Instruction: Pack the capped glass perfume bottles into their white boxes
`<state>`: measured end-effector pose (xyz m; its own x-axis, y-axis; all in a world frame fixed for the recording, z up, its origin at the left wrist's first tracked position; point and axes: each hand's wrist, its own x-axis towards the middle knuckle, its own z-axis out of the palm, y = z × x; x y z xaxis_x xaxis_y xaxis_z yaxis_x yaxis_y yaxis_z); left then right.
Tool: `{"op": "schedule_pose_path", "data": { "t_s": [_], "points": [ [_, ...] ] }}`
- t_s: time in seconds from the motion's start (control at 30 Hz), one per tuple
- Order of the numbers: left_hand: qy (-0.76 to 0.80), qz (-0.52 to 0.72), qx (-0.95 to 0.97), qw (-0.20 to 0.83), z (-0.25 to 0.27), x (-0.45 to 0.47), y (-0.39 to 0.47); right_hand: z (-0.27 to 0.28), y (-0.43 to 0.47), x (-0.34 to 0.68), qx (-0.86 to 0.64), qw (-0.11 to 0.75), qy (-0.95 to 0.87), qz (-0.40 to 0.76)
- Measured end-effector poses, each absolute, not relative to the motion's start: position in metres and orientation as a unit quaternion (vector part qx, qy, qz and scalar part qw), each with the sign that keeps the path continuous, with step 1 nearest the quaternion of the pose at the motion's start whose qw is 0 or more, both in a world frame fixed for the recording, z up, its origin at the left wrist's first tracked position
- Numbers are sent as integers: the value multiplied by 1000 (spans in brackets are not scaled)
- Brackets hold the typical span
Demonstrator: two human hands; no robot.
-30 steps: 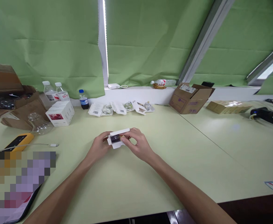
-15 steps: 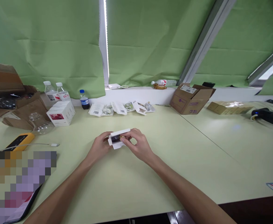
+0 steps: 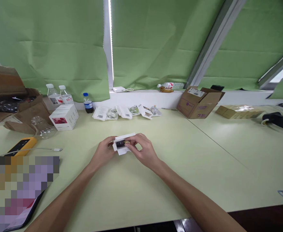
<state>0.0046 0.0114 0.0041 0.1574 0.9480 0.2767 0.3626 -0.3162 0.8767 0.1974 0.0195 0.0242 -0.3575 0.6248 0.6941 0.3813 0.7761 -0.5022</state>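
1. Across the back, the window is being covered by green curtains (image 3: pixel 167 42).
2. The work is being carried out over the near part of the pale table (image 3: pixel 141 193).
3. At the back, to the right of centre, an opened brown cardboard box (image 3: pixel 193 104) is being supported by the table.
4. Left of that box, three opened white cartons (image 3: pixel 100 113) are being kept in a row, each with a small glass-like container (image 3: pixel 112 113) beside its flaps.
5. The left end of a white carton (image 3: pixel 122 151) is being gripped by the left hand (image 3: pixel 104 149); those fingertips are being mostly hidden.
6. Inside this carton, between both hands, a dark bottle (image 3: pixel 120 143) is being held lying on its side.
7. The bottle's gold-coloured top (image 3: pixel 127 142) is being pinched between thumb and fingers of the right hand (image 3: pixel 145 148).
8. Slightly more gold is being shown than a second ago, while the hands are being held nearly in place; seemingly, the bottle is being adjusted slightly within its carton.
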Motion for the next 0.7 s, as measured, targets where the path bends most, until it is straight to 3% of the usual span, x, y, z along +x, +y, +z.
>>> {"op": "schedule_pose_path", "data": {
  "t_s": [0.7],
  "points": [
    [486,442,677,332,10,6,8,19,24,198,-282,478,-829,69]
  ]
}}
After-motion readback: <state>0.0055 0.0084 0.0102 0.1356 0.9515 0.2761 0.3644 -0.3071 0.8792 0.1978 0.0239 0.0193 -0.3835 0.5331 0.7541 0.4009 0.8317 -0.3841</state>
